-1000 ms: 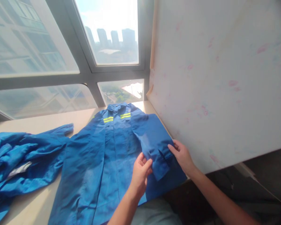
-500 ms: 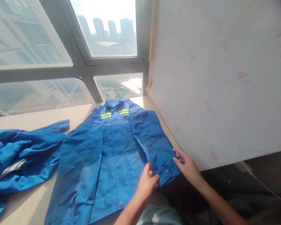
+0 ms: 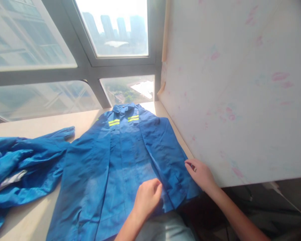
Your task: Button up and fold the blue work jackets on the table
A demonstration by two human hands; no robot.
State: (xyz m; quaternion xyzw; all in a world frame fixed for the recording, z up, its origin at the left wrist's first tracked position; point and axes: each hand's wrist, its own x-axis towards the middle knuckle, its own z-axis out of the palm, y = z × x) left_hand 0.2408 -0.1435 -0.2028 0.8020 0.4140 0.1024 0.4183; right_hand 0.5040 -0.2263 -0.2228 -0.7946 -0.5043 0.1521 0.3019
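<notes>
A blue work jacket (image 3: 122, 160) with yellow-green reflective strips on its chest lies front up, collar toward the window, its sleeves laid down along the front. My left hand (image 3: 147, 197) is curled closed over the lower front, beside the right-side sleeve (image 3: 163, 157). Its fingertips are hidden, so whether cloth is in them cannot be seen. At the outer edge of that sleeve, my right hand (image 3: 202, 175) has thumb and fingers pinched on the jacket cloth.
More crumpled blue clothing (image 3: 32, 170) with a white patch lies on the left of the pale tabletop (image 3: 82, 117). Along the right side stands a white flower-patterned panel (image 3: 230, 100). A framed window (image 3: 112, 33) rises behind. A pale cable (image 3: 286, 197) hangs at lower right.
My left hand has come off the sleeve cuff and moved left onto the jacket front. The cuff now lies flatter and lower. My right hand has stayed near the outer edge.
</notes>
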